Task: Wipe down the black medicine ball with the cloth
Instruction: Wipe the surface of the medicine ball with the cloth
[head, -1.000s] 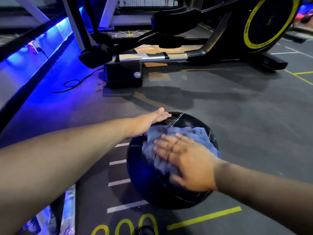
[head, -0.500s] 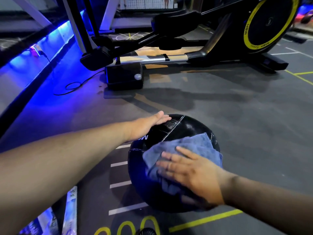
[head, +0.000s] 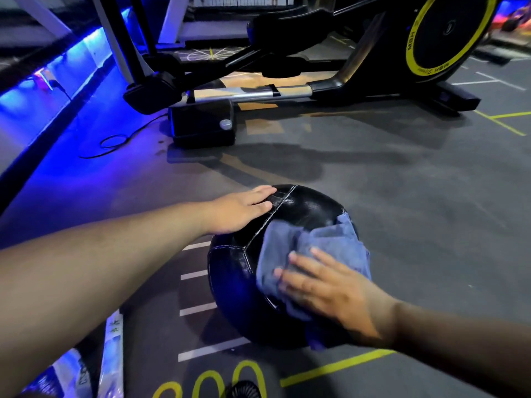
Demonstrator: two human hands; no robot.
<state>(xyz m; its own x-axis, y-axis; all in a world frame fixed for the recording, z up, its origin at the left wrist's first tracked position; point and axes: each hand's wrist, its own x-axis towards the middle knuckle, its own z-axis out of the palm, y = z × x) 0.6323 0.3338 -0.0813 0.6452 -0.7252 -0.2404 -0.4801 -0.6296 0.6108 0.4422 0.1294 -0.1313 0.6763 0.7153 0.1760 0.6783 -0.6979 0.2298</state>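
- Yellow digits (head: pixel 230 382) painted on the grey floor (head: pixel 402 225), nearest the camera, reading like zeros, cut off
- Black medicine ball (head: pixel 241 282) sits on the floor over white dashes and a yellow line
- Right hand (head: pixel 327 288) flat, fingers spread, pressing the blue cloth (head: pixel 316 245) onto the ball's right side
- Left hand (head: pixel 244 211) open, palm on the ball's top left
- Beyond, an exercise machine (head: pixel 287 90); its yellow-ringed wheel (head: pixel 448 33) reads "MBH"
- Blue light strip (head: pixel 43 93) far left

- Black medicine ball (head: pixel 244 271): glossy, textured, pale stitched seams, resting on the grey floor (head: pixel 416 225).
- Cloth (head: pixel 324 245): blue-grey, crumpled, draped over the ball's upper right side.
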